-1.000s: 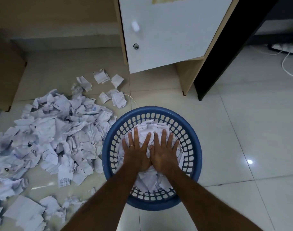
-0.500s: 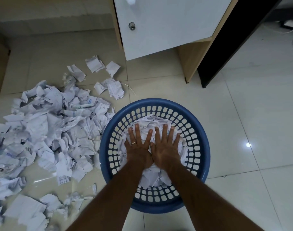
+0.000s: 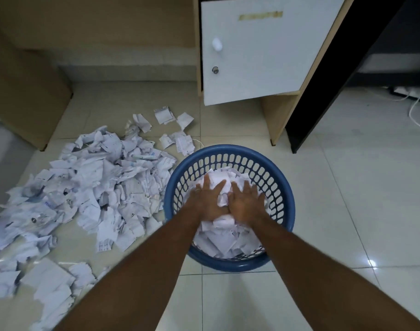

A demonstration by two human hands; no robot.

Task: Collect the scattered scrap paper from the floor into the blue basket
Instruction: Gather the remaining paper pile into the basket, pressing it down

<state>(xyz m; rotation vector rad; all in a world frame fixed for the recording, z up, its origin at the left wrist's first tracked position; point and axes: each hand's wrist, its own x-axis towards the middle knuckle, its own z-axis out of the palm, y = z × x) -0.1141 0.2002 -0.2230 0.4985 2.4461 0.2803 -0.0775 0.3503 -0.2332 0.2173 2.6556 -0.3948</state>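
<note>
Blue basket (image 3: 285,187); scrap paper (image 3: 224,240) under spread fingers (image 3: 207,181) of both hands.

Both hands (image 3: 228,201) lie flat on paper (image 3: 224,240) inside the blue basket (image 3: 283,187).

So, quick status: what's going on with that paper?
Left hand, right hand flat on paper in blue basket. Big scrap pile on floor. Nothing blocking.
</note>
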